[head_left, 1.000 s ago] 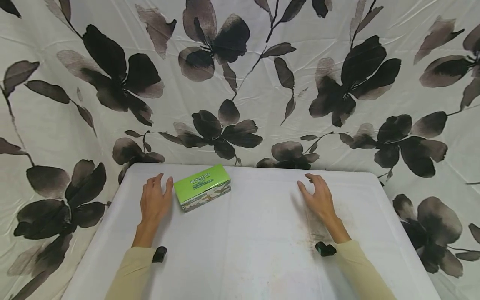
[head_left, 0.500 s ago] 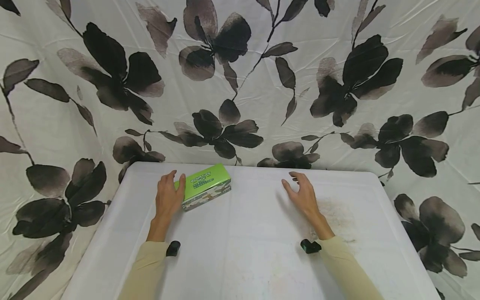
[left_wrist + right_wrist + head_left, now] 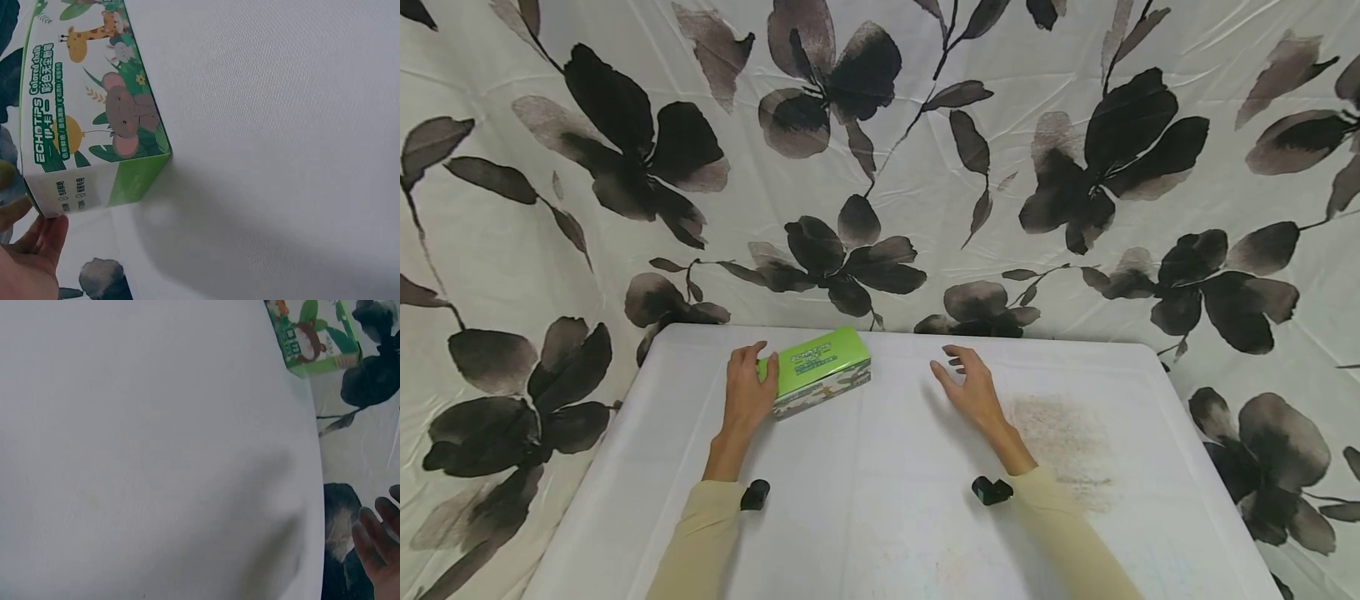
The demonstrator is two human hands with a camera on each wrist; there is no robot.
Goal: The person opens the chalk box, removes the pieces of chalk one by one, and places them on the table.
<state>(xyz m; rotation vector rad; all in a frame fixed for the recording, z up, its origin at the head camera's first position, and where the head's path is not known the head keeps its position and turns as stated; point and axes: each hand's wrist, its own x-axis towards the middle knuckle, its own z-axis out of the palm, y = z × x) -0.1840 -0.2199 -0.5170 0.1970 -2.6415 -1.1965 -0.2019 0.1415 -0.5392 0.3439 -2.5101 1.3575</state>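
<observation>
A green-topped box of coloured chalk [image 3: 822,360] lies at an angle near the back of the white table. My left hand [image 3: 748,392] is at its left end, with the thumb by the near corner. In the left wrist view, fingertips meet the white end panel of the chalk box [image 3: 94,119], whose long side carries an elephant and a giraffe. Off to the right, my right hand [image 3: 976,390] hovers apart from the box, fingers loosely bent and holding nothing. The right wrist view catches the box's other end [image 3: 312,337], with my right hand [image 3: 380,544] at the lower right.
Behind the white table [image 3: 880,500] hangs a floral cloth [image 3: 925,275], close to the back edge. A brownish smudge [image 3: 1060,442] marks the tabletop on the right. Small black devices sit at both wrists, including one by the right sleeve [image 3: 992,490].
My left hand has moved right to the chalk box and come up against it, and the box has slid slightly right. My right hand has moved left toward the box.
</observation>
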